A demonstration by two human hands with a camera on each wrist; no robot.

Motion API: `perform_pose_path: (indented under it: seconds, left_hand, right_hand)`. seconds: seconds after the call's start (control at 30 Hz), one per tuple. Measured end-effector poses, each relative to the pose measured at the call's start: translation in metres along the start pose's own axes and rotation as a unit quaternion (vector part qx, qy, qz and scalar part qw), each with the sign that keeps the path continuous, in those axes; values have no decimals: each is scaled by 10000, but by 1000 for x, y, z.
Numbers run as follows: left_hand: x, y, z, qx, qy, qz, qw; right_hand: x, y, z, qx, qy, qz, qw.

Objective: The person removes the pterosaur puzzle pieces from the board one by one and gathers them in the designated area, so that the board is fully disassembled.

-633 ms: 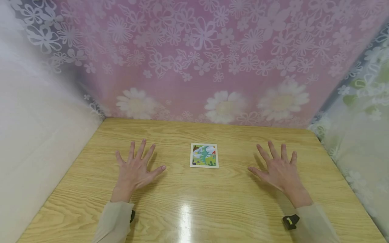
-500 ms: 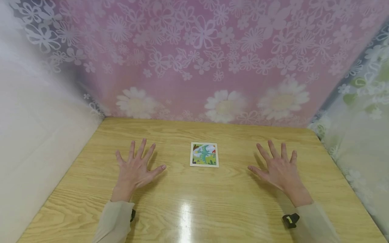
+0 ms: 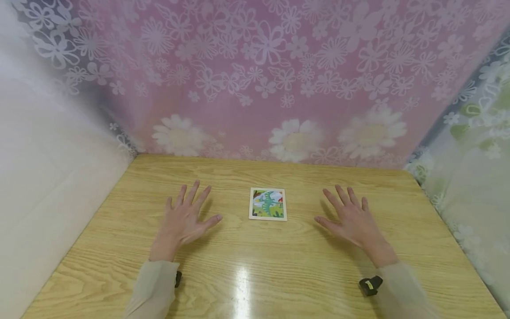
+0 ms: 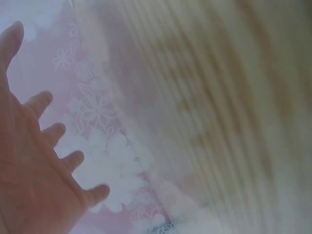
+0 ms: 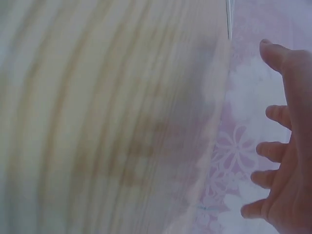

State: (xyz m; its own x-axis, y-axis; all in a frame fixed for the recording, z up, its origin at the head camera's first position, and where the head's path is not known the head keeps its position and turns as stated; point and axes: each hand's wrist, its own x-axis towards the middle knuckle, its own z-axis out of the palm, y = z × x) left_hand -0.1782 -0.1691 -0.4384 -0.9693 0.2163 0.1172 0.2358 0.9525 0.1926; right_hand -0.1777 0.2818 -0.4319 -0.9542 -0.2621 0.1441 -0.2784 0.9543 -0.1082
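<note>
A small square picture puzzle [image 3: 268, 204] with a pale frame and a green flying dinosaur lies flat near the middle of the table. To its left my left hand [image 3: 184, 221] is held over the wood, palm down, fingers spread, holding nothing. My right hand [image 3: 351, 221] is on the other side of the puzzle, likewise spread with nothing in it. Both thumbs point inward toward the puzzle, apart from it. In the left wrist view the left hand [image 4: 36, 165] shows its palm side and fingers above the table; the right wrist view shows the right hand [image 5: 287, 146] the same way.
The wood-grain table [image 3: 247, 252] runs back to a pink flowered curtain [image 3: 247, 88]. A white cloth [image 3: 52, 177] walls the left side, and a flowered cloth [image 3: 470, 186] the right. A black wrist strap [image 3: 370, 285] shows at the right sleeve.
Both hands have moved inward toward the puzzle, the right one more than the left. Their fingers stay spread. The puzzle has not moved on the table.
</note>
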Motion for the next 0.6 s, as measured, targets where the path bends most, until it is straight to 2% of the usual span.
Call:
perform_pose_path:
  seconds: [0.2,0.43,0.6]
  left_hand:
    - [11,11,3,-662,-173,295,9972]
    - [31,31,4,-968,-218,566,9935]
    - [45,50,8,-1190,-445,854,9882]
  right_hand:
    - [17,-15,6,420,-130,-426,9981]
    - [39,-34,8,1026,-259,-610,9925]
    - [55,-43,14,1452,-184,-752,9864]
